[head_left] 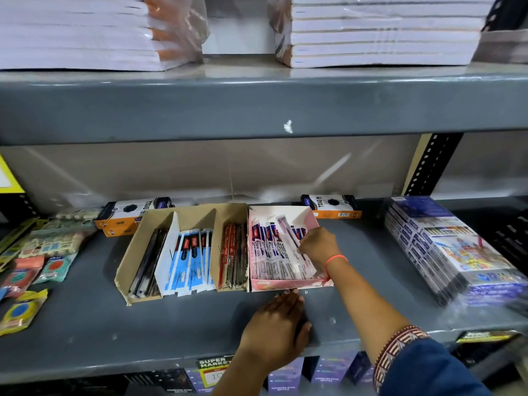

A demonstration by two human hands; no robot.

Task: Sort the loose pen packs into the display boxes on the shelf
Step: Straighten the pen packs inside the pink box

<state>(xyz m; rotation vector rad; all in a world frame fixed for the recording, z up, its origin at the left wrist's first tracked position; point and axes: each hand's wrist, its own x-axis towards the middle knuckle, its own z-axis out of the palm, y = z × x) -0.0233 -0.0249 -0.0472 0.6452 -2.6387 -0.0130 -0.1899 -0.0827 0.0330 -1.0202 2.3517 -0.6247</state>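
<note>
A pink display box [313, 221] stands on the grey shelf [85, 324] and holds several white and purple pen packs [274, 247]. My right hand [318, 244] reaches into this box and pinches one pen pack that lies tilted over the others. My left hand [278, 321] lies flat on the shelf with its fingertips against the pink box's front edge. To the left stands a brown cardboard display box [128, 264] with dividers. It holds dark pen packs [148, 264], blue and white packs [190, 252] and red packs [233, 252].
Orange and black boxes [131, 212] sit behind the display boxes, with another [333, 207] at the back right. Stacked blue stationery boxes [445, 247] fill the shelf's right side. Small packets [34, 258] lie at the left. Stacks of notebooks [380, 32] rest on the shelf above.
</note>
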